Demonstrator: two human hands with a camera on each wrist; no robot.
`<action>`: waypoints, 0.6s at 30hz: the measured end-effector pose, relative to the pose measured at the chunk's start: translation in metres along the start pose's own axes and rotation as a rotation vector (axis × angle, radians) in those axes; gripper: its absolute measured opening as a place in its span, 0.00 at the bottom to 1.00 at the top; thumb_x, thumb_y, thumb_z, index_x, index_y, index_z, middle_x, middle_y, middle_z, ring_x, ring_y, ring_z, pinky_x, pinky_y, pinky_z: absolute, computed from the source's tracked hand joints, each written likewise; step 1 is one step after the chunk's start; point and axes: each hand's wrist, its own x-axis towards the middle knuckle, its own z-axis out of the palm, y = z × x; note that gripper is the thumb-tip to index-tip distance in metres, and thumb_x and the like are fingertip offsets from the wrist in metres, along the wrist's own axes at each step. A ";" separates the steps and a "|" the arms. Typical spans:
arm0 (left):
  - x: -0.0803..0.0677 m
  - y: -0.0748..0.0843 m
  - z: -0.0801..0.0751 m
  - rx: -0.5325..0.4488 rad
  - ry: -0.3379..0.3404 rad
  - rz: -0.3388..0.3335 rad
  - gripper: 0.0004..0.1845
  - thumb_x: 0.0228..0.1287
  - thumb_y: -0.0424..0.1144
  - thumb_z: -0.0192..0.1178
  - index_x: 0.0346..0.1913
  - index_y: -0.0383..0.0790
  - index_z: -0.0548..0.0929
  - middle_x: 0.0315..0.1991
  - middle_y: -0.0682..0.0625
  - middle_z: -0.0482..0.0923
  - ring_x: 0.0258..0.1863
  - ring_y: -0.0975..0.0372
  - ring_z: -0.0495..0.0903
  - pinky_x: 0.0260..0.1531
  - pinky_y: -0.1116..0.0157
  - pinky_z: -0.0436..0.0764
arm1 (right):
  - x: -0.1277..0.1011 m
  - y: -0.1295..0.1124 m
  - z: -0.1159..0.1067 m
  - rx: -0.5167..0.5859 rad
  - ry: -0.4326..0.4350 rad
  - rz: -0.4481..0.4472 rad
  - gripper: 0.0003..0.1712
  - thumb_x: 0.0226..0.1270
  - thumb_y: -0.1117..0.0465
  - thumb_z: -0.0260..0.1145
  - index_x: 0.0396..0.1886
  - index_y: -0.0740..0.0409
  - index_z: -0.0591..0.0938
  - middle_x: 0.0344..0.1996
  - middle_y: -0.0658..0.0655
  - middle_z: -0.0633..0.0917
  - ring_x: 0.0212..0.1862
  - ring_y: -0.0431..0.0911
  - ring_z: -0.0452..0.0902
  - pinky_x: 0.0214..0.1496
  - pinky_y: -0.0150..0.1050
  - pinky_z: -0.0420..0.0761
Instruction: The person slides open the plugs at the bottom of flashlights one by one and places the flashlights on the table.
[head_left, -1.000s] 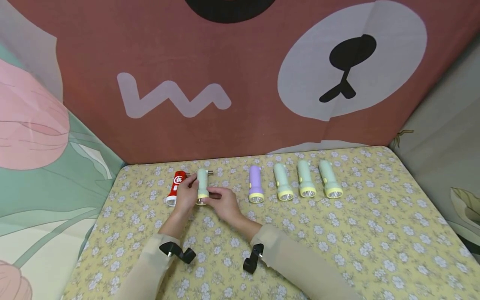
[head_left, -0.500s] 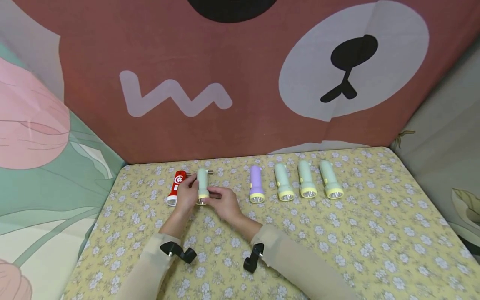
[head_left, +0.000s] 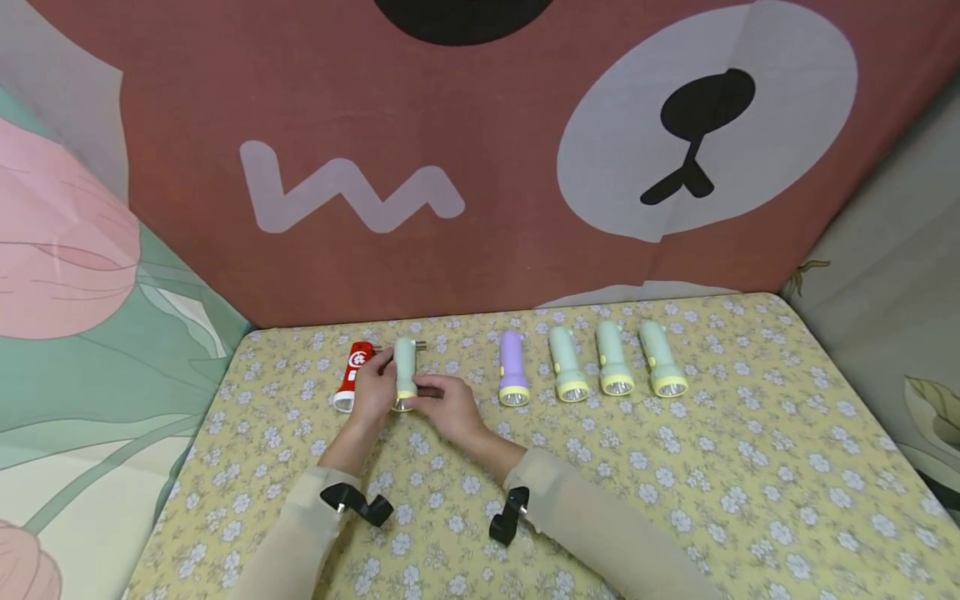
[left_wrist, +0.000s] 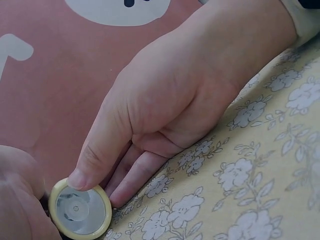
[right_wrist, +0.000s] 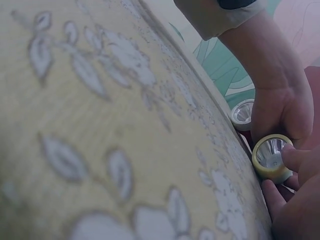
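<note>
A pale green flashlight [head_left: 405,365] with a yellow rim lies on the table, lens end toward me. Metal prongs [head_left: 421,344] stick out on its right near the far end. My left hand [head_left: 372,388] holds its body from the left side. With thumb and fingers, my right hand [head_left: 450,407] pinches its head from the right; in the left wrist view the thumb touches the rim above the lens [left_wrist: 80,212]. Just left of my left hand lies a red flashlight [head_left: 348,385] with a white rim, partly covered by that hand.
Right of my hands, a purple flashlight [head_left: 512,367] and three green flashlights [head_left: 567,367] lie in a row, lenses toward me. The flowered tablecloth [head_left: 675,500] covers the table. A reddish-brown printed cloth [head_left: 510,250] hangs along the back edge.
</note>
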 end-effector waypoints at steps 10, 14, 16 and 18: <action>-0.001 0.004 0.001 0.015 0.010 -0.004 0.24 0.79 0.29 0.44 0.73 0.23 0.64 0.73 0.31 0.64 0.72 0.46 0.63 0.72 0.51 0.65 | -0.001 0.000 0.001 0.003 0.012 -0.010 0.21 0.64 0.63 0.76 0.56 0.64 0.85 0.50 0.59 0.88 0.52 0.50 0.85 0.54 0.37 0.84; -0.001 0.005 0.001 0.014 0.013 -0.011 0.24 0.79 0.29 0.45 0.73 0.23 0.65 0.72 0.32 0.65 0.71 0.46 0.64 0.72 0.51 0.65 | -0.002 -0.001 0.001 -0.005 0.019 -0.016 0.21 0.64 0.63 0.76 0.55 0.63 0.86 0.50 0.58 0.88 0.52 0.50 0.85 0.54 0.37 0.84; -0.001 0.005 0.001 0.005 0.010 -0.019 0.25 0.79 0.29 0.45 0.73 0.23 0.65 0.72 0.32 0.65 0.71 0.46 0.64 0.72 0.51 0.65 | -0.003 -0.001 0.000 -0.008 0.021 -0.016 0.21 0.64 0.63 0.76 0.55 0.63 0.86 0.50 0.58 0.88 0.52 0.50 0.85 0.54 0.37 0.84; -0.001 0.006 0.001 -0.005 0.004 -0.032 0.25 0.79 0.30 0.45 0.74 0.24 0.64 0.72 0.32 0.65 0.71 0.46 0.64 0.72 0.50 0.65 | -0.003 -0.001 0.000 -0.005 0.023 -0.014 0.21 0.63 0.63 0.76 0.56 0.63 0.86 0.50 0.58 0.88 0.52 0.50 0.85 0.55 0.37 0.84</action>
